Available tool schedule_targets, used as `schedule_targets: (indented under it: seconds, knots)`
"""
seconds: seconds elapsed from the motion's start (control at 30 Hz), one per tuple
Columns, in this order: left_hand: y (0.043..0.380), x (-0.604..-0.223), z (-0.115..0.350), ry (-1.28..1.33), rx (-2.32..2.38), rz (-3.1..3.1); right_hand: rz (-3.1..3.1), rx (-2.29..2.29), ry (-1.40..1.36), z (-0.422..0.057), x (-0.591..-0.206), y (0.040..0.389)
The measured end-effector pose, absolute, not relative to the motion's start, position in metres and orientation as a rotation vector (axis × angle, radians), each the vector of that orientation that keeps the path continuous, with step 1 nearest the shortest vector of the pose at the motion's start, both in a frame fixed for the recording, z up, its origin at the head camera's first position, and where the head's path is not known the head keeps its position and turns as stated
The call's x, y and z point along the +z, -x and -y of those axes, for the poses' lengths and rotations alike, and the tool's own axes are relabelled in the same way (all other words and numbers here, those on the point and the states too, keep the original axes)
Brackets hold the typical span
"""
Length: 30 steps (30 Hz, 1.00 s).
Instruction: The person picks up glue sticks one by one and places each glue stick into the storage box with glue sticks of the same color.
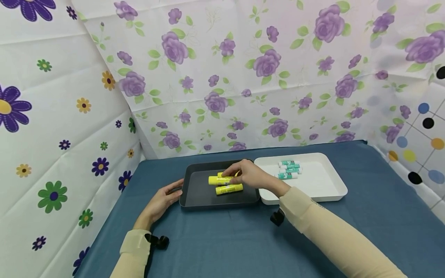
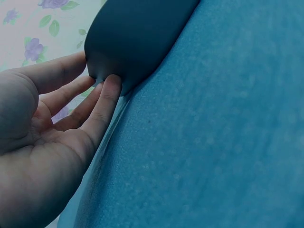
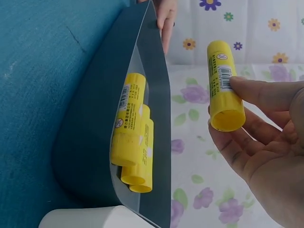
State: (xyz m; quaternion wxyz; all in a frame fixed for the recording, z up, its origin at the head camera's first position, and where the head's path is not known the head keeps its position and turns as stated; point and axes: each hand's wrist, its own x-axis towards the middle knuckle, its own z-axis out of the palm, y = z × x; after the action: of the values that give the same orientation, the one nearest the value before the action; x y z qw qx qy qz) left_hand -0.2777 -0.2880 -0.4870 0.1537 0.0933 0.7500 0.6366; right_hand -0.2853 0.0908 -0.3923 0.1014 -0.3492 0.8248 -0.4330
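Note:
My right hand [image 1: 248, 173] pinches a yellow glue stick [image 3: 223, 90] between thumb and fingertips, just above the dark grey tray [image 1: 198, 200]. Under it, several more yellow glue sticks [image 1: 229, 189] lie in that tray, close together and partly overlapped by the held one in the head view. In the right wrist view the held stick's barcode label faces the camera. At the tray's left end is my left hand [image 1: 160, 200], its fairly straight fingers [image 2: 110, 90] touching the outer wall near the rim.
A white tray [image 1: 326, 173] stands against the grey tray's right side. Several small white-and-green tubes [image 1: 287, 175] lie in it. Blue cloth [image 1: 222, 243] covers the table, and flowered sheets [image 1: 215, 77] hang behind and at the left.

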Motion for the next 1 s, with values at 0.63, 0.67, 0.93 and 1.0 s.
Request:
schedule_targets:
  seconds: [0.63,0.67,0.93,1.0]
  knots:
    - [0.279,-0.489,0.289,-0.285,1.834,-2.144,-2.463,-1.182,1.050,-0.083,-0.390,0.303]
    - [0.279,-0.489,0.289,-0.287,1.834,-2.144,-2.469,-1.178,1.048,-0.083,-0.389,0.304]
    - [0.279,-0.489,0.290,-0.283,1.833,-2.145,-2.508,-1.178,0.956,-0.081,-0.386,0.323]
    - [0.278,-0.489,0.289,-0.275,1.837,-2.143,-2.523,-1.171,0.931,-0.080,-0.387,0.329]
